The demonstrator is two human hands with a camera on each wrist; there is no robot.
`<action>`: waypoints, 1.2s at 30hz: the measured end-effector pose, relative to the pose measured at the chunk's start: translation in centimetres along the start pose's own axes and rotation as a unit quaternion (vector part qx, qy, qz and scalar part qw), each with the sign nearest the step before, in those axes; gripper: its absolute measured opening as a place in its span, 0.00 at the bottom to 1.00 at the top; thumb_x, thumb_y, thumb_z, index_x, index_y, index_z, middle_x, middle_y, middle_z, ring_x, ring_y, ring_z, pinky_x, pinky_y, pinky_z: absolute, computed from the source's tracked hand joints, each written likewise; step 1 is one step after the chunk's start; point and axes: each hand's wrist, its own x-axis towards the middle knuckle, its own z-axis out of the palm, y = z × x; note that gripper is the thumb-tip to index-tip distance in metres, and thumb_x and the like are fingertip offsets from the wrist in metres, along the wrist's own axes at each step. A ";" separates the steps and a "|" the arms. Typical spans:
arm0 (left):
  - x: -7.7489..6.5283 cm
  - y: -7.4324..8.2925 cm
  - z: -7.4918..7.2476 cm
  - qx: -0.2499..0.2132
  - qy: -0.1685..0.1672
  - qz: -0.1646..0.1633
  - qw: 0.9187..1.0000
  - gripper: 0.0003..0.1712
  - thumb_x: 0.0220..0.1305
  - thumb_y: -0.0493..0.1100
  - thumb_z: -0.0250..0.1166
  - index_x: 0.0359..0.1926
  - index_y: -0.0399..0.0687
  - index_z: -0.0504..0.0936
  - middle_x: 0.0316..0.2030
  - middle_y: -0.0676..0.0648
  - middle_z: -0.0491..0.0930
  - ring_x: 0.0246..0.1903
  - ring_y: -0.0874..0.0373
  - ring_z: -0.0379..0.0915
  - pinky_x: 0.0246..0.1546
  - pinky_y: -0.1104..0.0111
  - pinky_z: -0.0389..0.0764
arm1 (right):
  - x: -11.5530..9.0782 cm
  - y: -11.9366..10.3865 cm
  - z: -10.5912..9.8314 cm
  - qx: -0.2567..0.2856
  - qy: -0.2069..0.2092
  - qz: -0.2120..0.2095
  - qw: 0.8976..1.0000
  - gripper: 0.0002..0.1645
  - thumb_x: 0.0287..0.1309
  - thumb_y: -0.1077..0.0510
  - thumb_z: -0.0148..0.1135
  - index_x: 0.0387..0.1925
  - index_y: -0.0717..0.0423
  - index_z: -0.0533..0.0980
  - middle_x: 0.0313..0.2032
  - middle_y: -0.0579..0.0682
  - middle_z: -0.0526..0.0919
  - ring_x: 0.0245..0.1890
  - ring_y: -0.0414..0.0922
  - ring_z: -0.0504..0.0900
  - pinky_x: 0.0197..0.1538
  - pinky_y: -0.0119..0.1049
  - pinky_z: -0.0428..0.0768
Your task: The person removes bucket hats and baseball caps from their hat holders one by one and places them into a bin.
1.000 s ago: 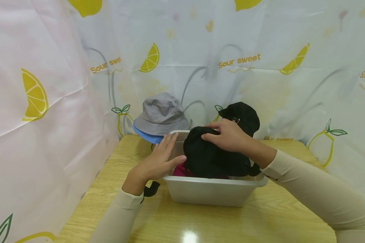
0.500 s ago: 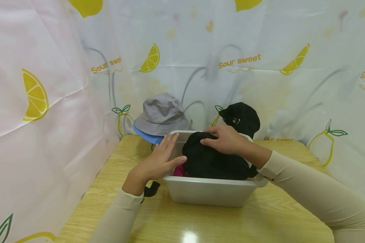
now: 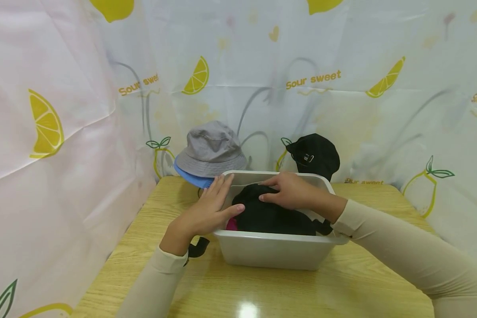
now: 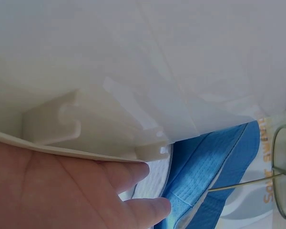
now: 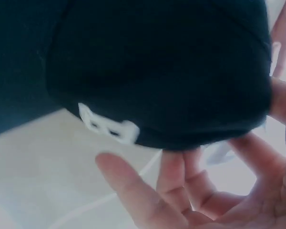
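Observation:
A black cap (image 3: 268, 216) lies low inside the white plastic bin (image 3: 268, 252). My right hand (image 3: 291, 192) grips the cap's upper edge, thumb on the near side; in the right wrist view the cap's dark cloth (image 5: 157, 71) and a pale buckle (image 5: 109, 128) show above the fingers (image 5: 133, 186). My left hand (image 3: 204, 213) rests along the bin's left rim with straight fingers, thumb pointing inward. From the left wrist view, the palm (image 4: 62, 191) lies against the rim's outer side. A bit of pink cloth (image 3: 232, 224) shows beside the cap, mostly hidden.
Behind the bin at left, a grey bucket hat (image 3: 212, 150) sits over a blue hat (image 3: 191, 175), near a thin metal stand (image 4: 279, 174). Another black cap (image 3: 318, 157) stands back right. A printed curtain (image 3: 242, 53) encloses the wooden table (image 3: 198, 289).
My right hand has lowered the black cap deeper into the bin, moving slightly left, and less pink cloth shows. The left hand has stayed on the rim.

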 end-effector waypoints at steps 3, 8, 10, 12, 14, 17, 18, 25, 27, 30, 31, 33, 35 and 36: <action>0.0 0.0 0.0 -0.001 0.000 0.000 1.000 0.53 0.71 0.78 0.45 0.84 0.64 0.35 0.84 0.42 0.36 0.83 0.44 0.26 0.79 0.39 0.39 | 0.1 0.1 0.3 -0.014 -0.016 -0.011 1.000 0.26 0.67 0.43 0.68 0.63 0.46 0.82 0.45 0.43 0.91 0.38 0.40 0.81 0.49 0.41 0.80; 0.0 0.0 0.0 -0.002 -0.004 -0.004 1.000 0.53 0.71 0.79 0.45 0.84 0.65 0.34 0.84 0.43 0.34 0.83 0.45 0.25 0.79 0.39 0.39 | 0.0 0.0 0.4 -0.022 -0.031 -0.034 0.999 0.26 0.67 0.46 0.69 0.64 0.46 0.82 0.54 0.45 0.88 0.46 0.41 0.83 0.56 0.45 0.81; 0.0 0.0 0.0 -0.003 -0.005 -0.005 1.000 0.53 0.71 0.79 0.45 0.84 0.65 0.34 0.84 0.43 0.34 0.83 0.45 0.25 0.79 0.39 0.39 | -0.1 -0.1 0.3 -0.017 -0.037 -0.041 0.998 0.27 0.68 0.47 0.68 0.66 0.44 0.80 0.58 0.46 0.86 0.52 0.43 0.83 0.60 0.49 0.80; 0.0 0.0 0.0 -0.006 -0.005 -0.006 1.000 0.53 0.71 0.79 0.45 0.84 0.65 0.34 0.84 0.42 0.33 0.83 0.45 0.25 0.79 0.39 0.39 | -0.1 -0.1 0.3 -0.009 -0.045 -0.045 0.998 0.29 0.69 0.49 0.68 0.69 0.42 0.77 0.64 0.47 0.82 0.58 0.45 0.82 0.63 0.51 0.79; 0.0 0.0 0.0 -0.007 -0.005 -0.006 1.000 0.53 0.71 0.79 0.45 0.84 0.65 0.34 0.84 0.42 0.33 0.83 0.45 0.25 0.79 0.39 0.39 | -0.1 -0.1 0.3 -0.005 -0.050 -0.056 0.997 0.32 0.69 0.50 0.68 0.72 0.40 0.74 0.67 0.47 0.79 0.62 0.48 0.81 0.65 0.52 0.78; 0.0 0.0 0.0 -0.007 -0.005 -0.006 1.000 0.53 0.71 0.79 0.45 0.84 0.65 0.34 0.84 0.42 0.33 0.83 0.45 0.25 0.79 0.39 0.39 | -0.1 -0.1 0.4 0.005 -0.061 -0.068 0.996 0.35 0.68 0.52 0.69 0.74 0.37 0.71 0.71 0.47 0.75 0.67 0.49 0.77 0.67 0.52 0.77; 0.0 0.0 0.0 -0.007 -0.006 -0.006 1.000 0.53 0.71 0.79 0.45 0.84 0.65 0.34 0.84 0.42 0.33 0.83 0.45 0.24 0.79 0.39 0.39 | -0.1 -0.2 0.4 0.010 -0.067 -0.076 0.995 0.36 0.68 0.53 0.69 0.75 0.37 0.70 0.71 0.47 0.74 0.69 0.50 0.75 0.68 0.53 0.77; 0.0 0.0 -0.1 -0.005 -0.008 -0.006 1.000 0.53 0.71 0.78 0.45 0.84 0.65 0.33 0.84 0.41 0.33 0.83 0.44 0.24 0.79 0.40 0.39 | 0.0 -0.2 0.6 0.008 -0.168 -0.114 0.979 0.40 0.68 0.57 0.67 0.78 0.38 0.65 0.74 0.46 0.70 0.73 0.48 0.70 0.71 0.52 0.74; 0.0 0.0 -0.1 -0.005 -0.008 -0.006 1.000 0.53 0.71 0.78 0.45 0.84 0.66 0.33 0.84 0.41 0.33 0.83 0.44 0.24 0.79 0.40 0.39 | 0.1 -0.3 0.6 0.004 -0.197 -0.119 0.973 0.43 0.67 0.58 0.68 0.79 0.38 0.63 0.76 0.45 0.68 0.75 0.47 0.67 0.74 0.52 0.69; 0.0 0.0 -0.1 -0.005 -0.010 -0.006 1.000 0.53 0.71 0.78 0.45 0.84 0.65 0.33 0.84 0.41 0.33 0.83 0.44 0.24 0.79 0.41 0.39 | 0.2 -0.6 0.8 0.008 -0.230 -0.114 0.966 0.48 0.64 0.59 0.69 0.80 0.36 0.60 0.77 0.45 0.65 0.76 0.46 0.63 0.77 0.52 0.64; 0.0 0.0 0.0 -0.005 -0.011 -0.006 1.000 0.53 0.71 0.78 0.45 0.84 0.65 0.33 0.84 0.41 0.32 0.83 0.44 0.23 0.79 0.41 0.39 | 0.3 -0.7 0.8 0.011 -0.239 -0.110 0.965 0.49 0.64 0.60 0.69 0.80 0.37 0.59 0.77 0.45 0.64 0.77 0.46 0.62 0.77 0.51 0.63; 0.0 0.0 0.0 -0.006 -0.010 -0.005 1.000 0.53 0.72 0.78 0.45 0.84 0.65 0.33 0.84 0.41 0.32 0.83 0.44 0.23 0.79 0.41 0.39 | 0.4 -0.8 0.9 0.015 -0.251 -0.105 0.962 0.50 0.63 0.60 0.70 0.81 0.38 0.59 0.78 0.45 0.63 0.77 0.46 0.62 0.78 0.51 0.62; 0.0 0.0 0.0 -0.007 -0.010 -0.005 1.000 0.53 0.72 0.78 0.45 0.84 0.65 0.33 0.84 0.41 0.32 0.83 0.44 0.23 0.80 0.41 0.38 | 0.6 -0.9 1.0 0.013 -0.256 -0.103 0.961 0.50 0.62 0.61 0.71 0.81 0.39 0.59 0.78 0.45 0.63 0.77 0.46 0.61 0.78 0.52 0.61; 0.0 0.0 -0.1 -0.007 -0.010 -0.005 1.000 0.53 0.72 0.78 0.45 0.84 0.65 0.33 0.84 0.41 0.32 0.83 0.44 0.23 0.80 0.41 0.38 | 0.7 -0.9 1.0 0.010 -0.259 -0.103 0.960 0.50 0.62 0.61 0.71 0.81 0.40 0.59 0.78 0.45 0.63 0.78 0.46 0.61 0.78 0.51 0.61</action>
